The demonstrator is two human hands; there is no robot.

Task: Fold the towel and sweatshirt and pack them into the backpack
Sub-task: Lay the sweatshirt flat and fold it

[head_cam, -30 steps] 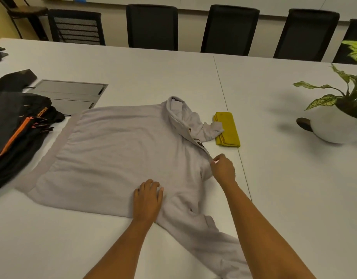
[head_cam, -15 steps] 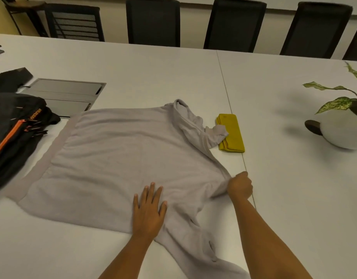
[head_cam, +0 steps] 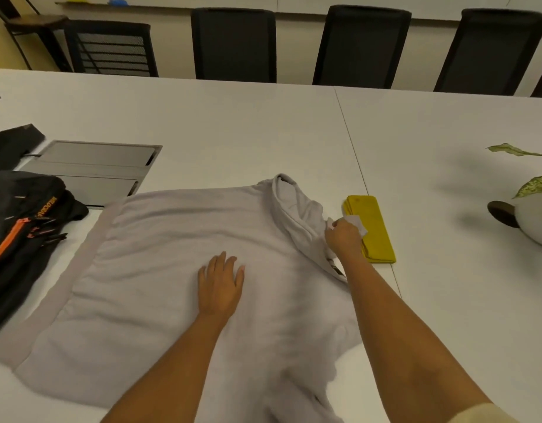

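A light grey sweatshirt [head_cam: 159, 257] lies spread flat on the white table [head_cam: 233, 123], collar to the right. My left hand [head_cam: 219, 285] presses flat on its middle with fingers straight. My right hand [head_cam: 343, 238] pinches a bunch of the grey fabric at the collar end. Just right of that hand lies the folded yellow towel [head_cam: 375, 230], partly covered by the pinched fabric. The black backpack [head_cam: 22, 227] with an orange zipper sits at the left edge, touching the sweatshirt's hem.
A grey cable hatch [head_cam: 92, 166] is set into the table behind the backpack. A potted plant in a white pot [head_cam: 532, 221] stands at the right edge. Black chairs [head_cam: 233, 44] line the far side.
My right hand let go of the shoulder area near the table seam and moved up to the collar, where it now pinches fabric. My left hand slid further onto the sweatshirt's middle.
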